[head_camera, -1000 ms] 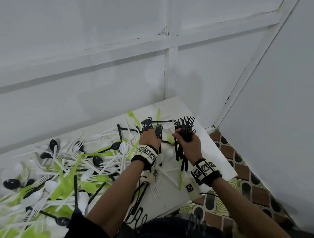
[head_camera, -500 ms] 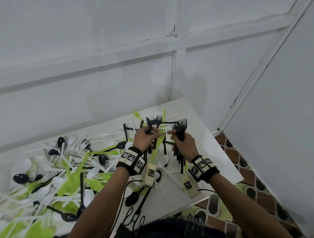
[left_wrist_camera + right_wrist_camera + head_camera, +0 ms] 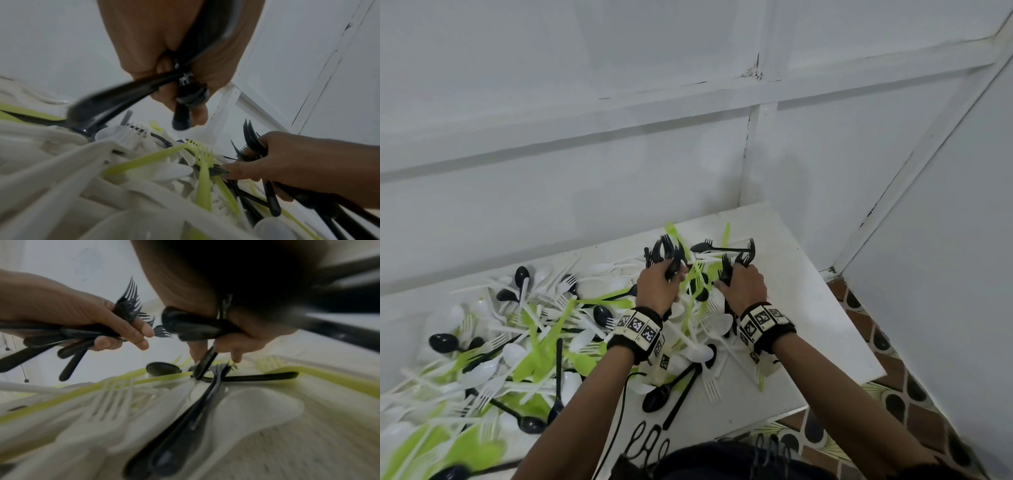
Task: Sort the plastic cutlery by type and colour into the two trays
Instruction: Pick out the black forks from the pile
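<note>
The left hand (image 3: 658, 287) is curling its fingers around a bundle of black forks (image 3: 667, 253); at least four or five tined heads are fanning out above its knuckles, though the exact count is hard to tell. Their long axes are running from the palm up and away toward the wall, tines pointing away from the person and slightly left. The right hand (image 3: 745, 287), just beside the left one, is gripping a second bundle of black forks (image 3: 736, 263), roughly five heads showing, tines pointing up and away, handles hanging down below the palm toward the wrist. In the right wrist view its fingertips (image 3: 196, 353) are also pinching the handle of one more black fork (image 3: 205, 363) that is slanting down into the pile.

Between the two hands two or three lime-green forks (image 3: 698, 281) are lying lengthwise away from the person. Beyond the right hand a single black spoon (image 3: 702, 247) is lying crosswise, its bowl toward the left hand. Under and to the left of the left hand a mixed heap of cutlery (image 3: 517, 342) is spreading over the white counter (image 3: 825, 335): many white forks and spoons, many green pieces, and about ten loose black spoons, pointing every way. Nearer than the wrists, one black spoon (image 3: 657, 399) is lying with its bowl toward the person.
</note>
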